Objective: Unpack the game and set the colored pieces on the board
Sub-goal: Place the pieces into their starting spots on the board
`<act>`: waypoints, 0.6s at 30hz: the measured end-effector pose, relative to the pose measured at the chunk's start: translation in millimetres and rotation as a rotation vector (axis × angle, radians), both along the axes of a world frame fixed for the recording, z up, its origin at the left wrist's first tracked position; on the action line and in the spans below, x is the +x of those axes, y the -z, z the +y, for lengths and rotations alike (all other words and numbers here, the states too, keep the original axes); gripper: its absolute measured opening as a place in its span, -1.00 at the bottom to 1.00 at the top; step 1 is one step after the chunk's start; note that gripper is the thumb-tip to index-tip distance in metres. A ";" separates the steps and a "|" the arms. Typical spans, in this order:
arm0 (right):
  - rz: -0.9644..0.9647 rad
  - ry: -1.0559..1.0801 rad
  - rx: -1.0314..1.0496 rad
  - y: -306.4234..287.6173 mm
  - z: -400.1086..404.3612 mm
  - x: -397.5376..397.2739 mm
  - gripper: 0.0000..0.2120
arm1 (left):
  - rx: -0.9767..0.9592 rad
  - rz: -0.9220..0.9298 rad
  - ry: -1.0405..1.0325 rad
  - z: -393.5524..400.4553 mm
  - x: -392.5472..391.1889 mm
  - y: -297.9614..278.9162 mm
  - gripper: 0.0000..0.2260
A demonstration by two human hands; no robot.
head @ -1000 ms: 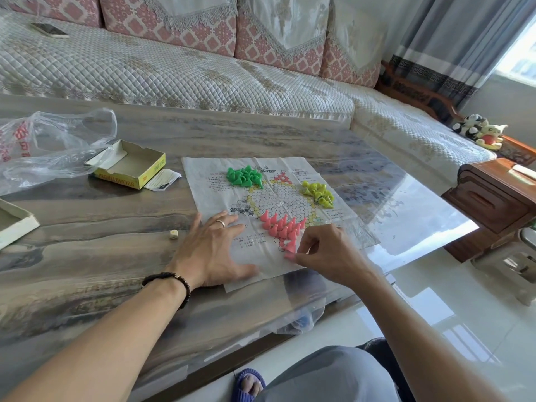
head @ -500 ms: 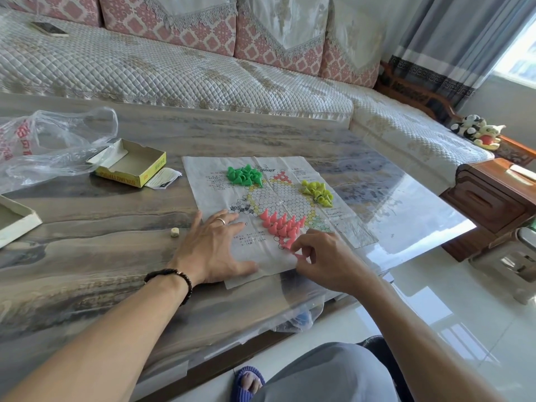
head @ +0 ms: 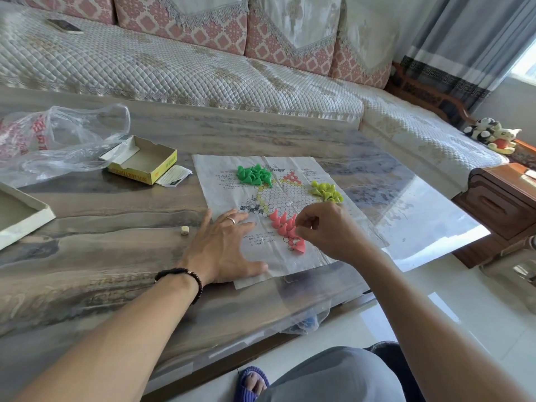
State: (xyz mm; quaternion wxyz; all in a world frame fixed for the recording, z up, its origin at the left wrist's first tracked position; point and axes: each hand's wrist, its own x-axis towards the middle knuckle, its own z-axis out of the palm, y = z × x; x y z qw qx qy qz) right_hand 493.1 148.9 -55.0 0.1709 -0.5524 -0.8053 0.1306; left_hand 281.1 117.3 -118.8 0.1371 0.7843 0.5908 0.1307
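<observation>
I hold the creased paper game board (head: pixel 232 181) flat on the marbled tabletop (head: pixel 116 227) with my left hand (head: pixel 223 245), fingers spread straight at the sheet's seven o'clock corner. My right hand (head: pixel 324 230) hovers over the pink cone-shaped plastic pieces (head: pixel 285 227), fingertips curled together at their three o'clock side; whether they pinch a piece I cannot tell. The pink row runs from eleven toward five o'clock, directly under the right hand, the nearer one. Green cone pieces (head: pixel 253 175) heap at twelve o'clock, yellow-green cone pieces (head: pixel 326 191) at two. The tabletop's edge lies close at five o'clock; open room remains toward the yellow cardboard box (head: pixel 145 163).
</observation>
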 end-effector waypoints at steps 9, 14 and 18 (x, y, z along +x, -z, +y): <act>-0.104 -0.014 0.022 16.7 2.3 -5.6 -0.97 | 0.010 -0.032 0.001 0.8 -0.3 1.5 -0.14; -0.122 -0.009 0.018 23.6 4.3 -4.8 -0.94 | 0.018 -0.036 0.008 -0.1 -0.6 1.5 -0.11; -0.070 0.006 0.032 22.2 1.8 -1.0 -0.92 | 0.015 -0.038 0.007 0.6 -0.6 1.5 -0.09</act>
